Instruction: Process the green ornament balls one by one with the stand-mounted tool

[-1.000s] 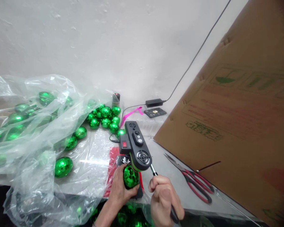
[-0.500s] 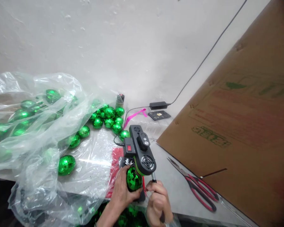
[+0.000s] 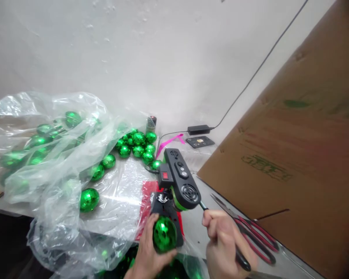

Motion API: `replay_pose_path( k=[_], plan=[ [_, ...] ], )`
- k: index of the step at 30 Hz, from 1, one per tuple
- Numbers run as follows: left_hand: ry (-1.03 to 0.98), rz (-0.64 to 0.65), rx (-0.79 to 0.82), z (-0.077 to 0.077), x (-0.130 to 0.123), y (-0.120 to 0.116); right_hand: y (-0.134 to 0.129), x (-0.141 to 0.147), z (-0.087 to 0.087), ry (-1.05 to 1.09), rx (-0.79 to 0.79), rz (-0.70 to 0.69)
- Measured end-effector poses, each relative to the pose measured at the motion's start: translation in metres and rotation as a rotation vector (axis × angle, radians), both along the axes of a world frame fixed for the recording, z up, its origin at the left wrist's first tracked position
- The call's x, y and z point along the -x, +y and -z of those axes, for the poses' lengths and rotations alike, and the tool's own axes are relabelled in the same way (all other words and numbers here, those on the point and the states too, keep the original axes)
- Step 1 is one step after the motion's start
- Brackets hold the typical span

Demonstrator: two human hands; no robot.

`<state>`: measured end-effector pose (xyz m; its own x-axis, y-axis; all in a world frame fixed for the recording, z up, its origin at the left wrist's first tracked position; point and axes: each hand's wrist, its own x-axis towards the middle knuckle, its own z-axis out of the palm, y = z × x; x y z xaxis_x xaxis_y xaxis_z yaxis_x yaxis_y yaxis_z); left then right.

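The left hand (image 3: 151,248) is curved partly open around a shiny green ball (image 3: 164,234), thumb on the near side, over the near end of the black machine (image 3: 182,180). The right hand (image 3: 228,244) is closed around the black handle (image 3: 242,259), right of the ball. Compared with the earlier frame, the ball has moved nearer, away from the machine's head, and the handle points farther right.

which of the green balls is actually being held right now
The green ball in the left hand, in front of the black machine; the other visible balls lie on the table, in the plastic or below the table edge.
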<state>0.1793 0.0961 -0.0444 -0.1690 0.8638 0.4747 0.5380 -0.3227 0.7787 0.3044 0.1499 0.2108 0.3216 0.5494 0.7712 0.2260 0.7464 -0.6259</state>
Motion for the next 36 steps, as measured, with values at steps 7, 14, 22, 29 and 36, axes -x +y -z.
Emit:
replay_pose_path(
  k=[7,14,22,29,36],
  plan=[
    [0.405,-0.086,-0.206,-0.031,0.095,-0.044,-0.005,-0.018,0.034,-0.05,0.121,0.048],
    [0.621,-0.921,0.24,-0.147,0.206,0.036,-0.002,-0.026,0.047,0.032,0.148,0.017],
    [0.393,-0.614,0.746,-0.167,0.2,0.047,-0.005,-0.017,0.039,-0.018,0.097,-0.023],
    [-0.883,-0.328,0.424,-0.139,0.139,0.042,-0.005,-0.006,0.007,-0.014,0.186,-0.056],
    [-1.178,-0.058,0.465,-0.122,0.055,0.033,-0.011,-0.012,-0.009,-0.08,0.185,-0.058]
  ],
)
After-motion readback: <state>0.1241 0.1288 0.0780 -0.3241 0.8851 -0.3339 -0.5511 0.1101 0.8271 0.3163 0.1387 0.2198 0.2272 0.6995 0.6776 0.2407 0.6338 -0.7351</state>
